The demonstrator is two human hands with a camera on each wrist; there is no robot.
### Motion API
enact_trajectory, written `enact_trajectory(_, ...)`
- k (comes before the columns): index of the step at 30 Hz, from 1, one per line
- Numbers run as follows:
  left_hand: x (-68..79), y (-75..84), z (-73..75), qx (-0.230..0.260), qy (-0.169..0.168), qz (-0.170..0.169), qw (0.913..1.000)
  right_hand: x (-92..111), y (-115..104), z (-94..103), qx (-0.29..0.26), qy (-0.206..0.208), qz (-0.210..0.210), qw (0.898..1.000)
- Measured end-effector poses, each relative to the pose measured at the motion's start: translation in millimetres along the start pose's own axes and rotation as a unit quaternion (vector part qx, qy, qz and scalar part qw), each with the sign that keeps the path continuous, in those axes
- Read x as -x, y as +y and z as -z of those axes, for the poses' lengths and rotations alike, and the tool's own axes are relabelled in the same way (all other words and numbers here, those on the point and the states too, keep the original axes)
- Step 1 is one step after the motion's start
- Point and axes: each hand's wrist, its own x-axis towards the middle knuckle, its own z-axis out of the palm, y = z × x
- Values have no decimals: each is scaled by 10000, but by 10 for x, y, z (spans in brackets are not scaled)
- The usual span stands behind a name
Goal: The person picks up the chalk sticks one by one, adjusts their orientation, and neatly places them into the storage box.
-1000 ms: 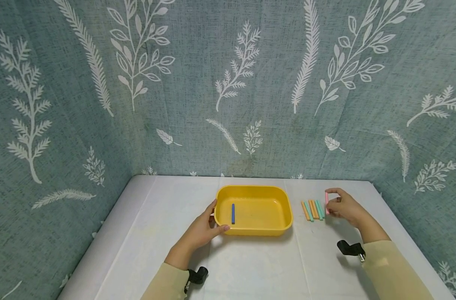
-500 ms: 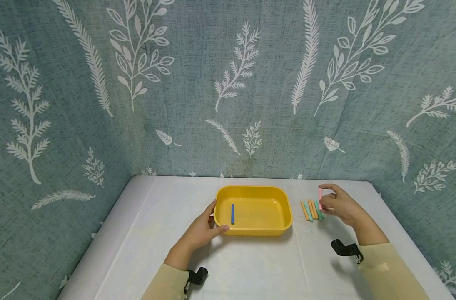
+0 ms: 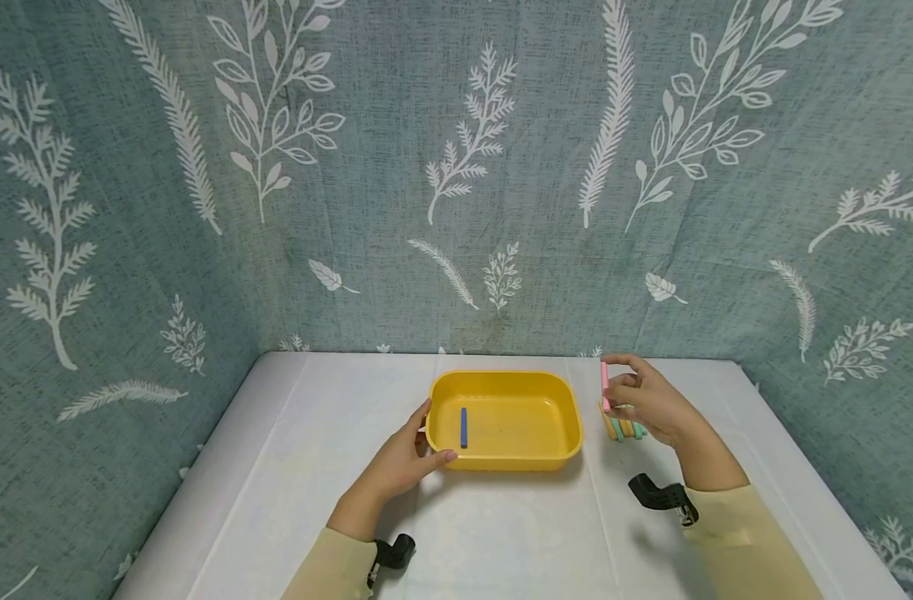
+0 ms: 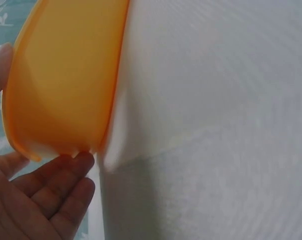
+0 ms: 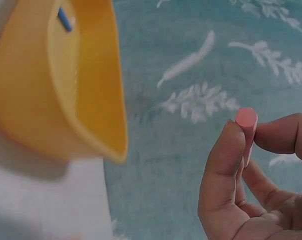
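Observation:
A yellow plastic tray [image 3: 519, 421] rests on the table with a blue chalk stick [image 3: 464, 427] lying inside at its left. My left hand [image 3: 399, 460] holds the tray's left end, thumb at the front rim and fingers along the left side. To the right of the tray, my right hand [image 3: 651, 404] pinches a pink chalk stick [image 3: 604, 383] upright between thumb and fingers. The right wrist view shows the round end of this pink chalk [image 5: 247, 118] close up. Beneath that hand lies a row of orange and green chalk sticks [image 3: 626, 430], partly hidden by it.
A white cloth [image 3: 516, 533] covers the table. Patterned blue-green fabric [image 3: 396, 208] stands behind it and at both sides. Each wrist carries a black camera mount, the right mount [image 3: 654, 493] above the table and the left mount [image 3: 398, 552] near the front.
My right hand has lifted the pink chalk stick off the right end of the row and carried it left, over the other sticks toward the tray. My left hand and the tray stay put.

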Motion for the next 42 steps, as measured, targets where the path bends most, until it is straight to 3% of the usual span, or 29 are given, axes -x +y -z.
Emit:
enact_trajectory(21, 17, 13, 8, -27, 2, -3, 10000, -274, -100, -714, -954, -330, 64, 9949)
enact_trajectory(35, 10, 6, 15, 14, 17, -2, 10000, -485, 17, -1143, -1084, -379, -134, 9933)
enact_trajectory(42, 4, 5, 8, -10, 19, 31, 10000, -620, 111, -1358, -893, -358, -266, 9950)
